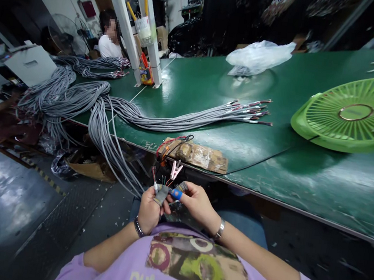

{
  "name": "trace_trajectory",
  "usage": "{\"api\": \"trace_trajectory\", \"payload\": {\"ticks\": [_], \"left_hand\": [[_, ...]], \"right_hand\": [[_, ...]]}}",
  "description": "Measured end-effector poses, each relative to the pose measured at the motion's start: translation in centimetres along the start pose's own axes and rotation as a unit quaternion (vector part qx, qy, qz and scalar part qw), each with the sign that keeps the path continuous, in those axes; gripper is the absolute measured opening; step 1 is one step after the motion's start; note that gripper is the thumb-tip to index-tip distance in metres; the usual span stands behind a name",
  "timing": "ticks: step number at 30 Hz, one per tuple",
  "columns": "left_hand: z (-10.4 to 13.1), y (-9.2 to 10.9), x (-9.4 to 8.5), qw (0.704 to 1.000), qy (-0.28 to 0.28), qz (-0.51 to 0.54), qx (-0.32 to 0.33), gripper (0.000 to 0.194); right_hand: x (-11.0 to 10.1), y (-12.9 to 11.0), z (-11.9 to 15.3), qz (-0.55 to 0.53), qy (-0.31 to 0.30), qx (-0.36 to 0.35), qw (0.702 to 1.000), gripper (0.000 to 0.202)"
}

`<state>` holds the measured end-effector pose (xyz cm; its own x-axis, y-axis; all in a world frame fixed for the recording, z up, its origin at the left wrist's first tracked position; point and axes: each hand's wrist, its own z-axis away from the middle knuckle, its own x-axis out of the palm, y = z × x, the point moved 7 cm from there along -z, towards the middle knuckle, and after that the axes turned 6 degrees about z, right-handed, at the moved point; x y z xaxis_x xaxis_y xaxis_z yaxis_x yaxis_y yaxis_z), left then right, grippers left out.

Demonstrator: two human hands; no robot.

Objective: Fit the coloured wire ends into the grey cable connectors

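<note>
In front of my lap, my left hand (148, 211) is closed around the end of a grey cable, its fingers wrapped in grey cloth tape. Thin coloured wires and a white sleeve (156, 187) stick up by the thumb. My right hand (199, 206) is close beside it, finger and thumb pinched at the wire ends, with blue tape (176, 194) on one finger. What the right fingers pinch is too small to make out. Just above both hands hangs a pink clip (176, 170), below a taped wooden block (209, 158) with red and black leads.
A long bundle of grey cables (182, 123) lies across the green table (256, 160), with more heaped at left. A green fan (354, 113) stands at right, its black cord crossing the table. Behind are a plastic bag (258, 58) and white posts (147, 21). Another person sits further back.
</note>
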<state>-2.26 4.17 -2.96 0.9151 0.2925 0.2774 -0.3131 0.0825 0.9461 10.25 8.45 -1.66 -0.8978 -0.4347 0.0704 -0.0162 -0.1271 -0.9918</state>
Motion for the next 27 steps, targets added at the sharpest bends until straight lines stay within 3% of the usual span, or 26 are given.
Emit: {"api": "trace_trajectory", "payload": {"ticks": [5, 10, 14, 16, 21, 24, 27], "left_hand": [[-0.1, 0.6, -0.1, 0.999, 0.014, 0.030, 0.011, 0.033], [0.3, 1.1, -0.3, 0.999, 0.020, 0.039, 0.002, 0.036], [0.8, 1.6, -0.4, 0.999, 0.017, 0.042, -0.012, 0.039], [0.9, 1.7, -0.3, 0.998, 0.011, 0.050, -0.025, 0.041], [0.8, 1.4, 0.4, 0.996, -0.004, 0.059, -0.070, 0.041], [0.6, 1.2, 1.2, 0.993, -0.028, 0.067, -0.089, 0.039], [0.5, 1.1, 1.9, 0.991, -0.055, 0.066, -0.101, 0.037]], "right_hand": [[0.8, -0.3, 0.1, -0.014, -0.022, 0.016, 1.000, 0.039], [2.1, -2.2, 0.7, -0.035, -0.121, -0.017, 0.992, 0.038], [1.6, -1.4, 0.8, -0.041, -0.173, 0.021, 0.984, 0.037], [0.8, -0.3, 0.3, -0.084, -0.164, 0.053, 0.981, 0.039], [-1.3, 1.4, -2.1, -0.196, -0.054, 0.092, 0.975, 0.050], [-0.7, 1.0, -3.2, -0.205, -0.064, 0.103, 0.971, 0.051], [-0.4, -0.1, -3.8, -0.163, -0.056, 0.062, 0.983, 0.051]]}}
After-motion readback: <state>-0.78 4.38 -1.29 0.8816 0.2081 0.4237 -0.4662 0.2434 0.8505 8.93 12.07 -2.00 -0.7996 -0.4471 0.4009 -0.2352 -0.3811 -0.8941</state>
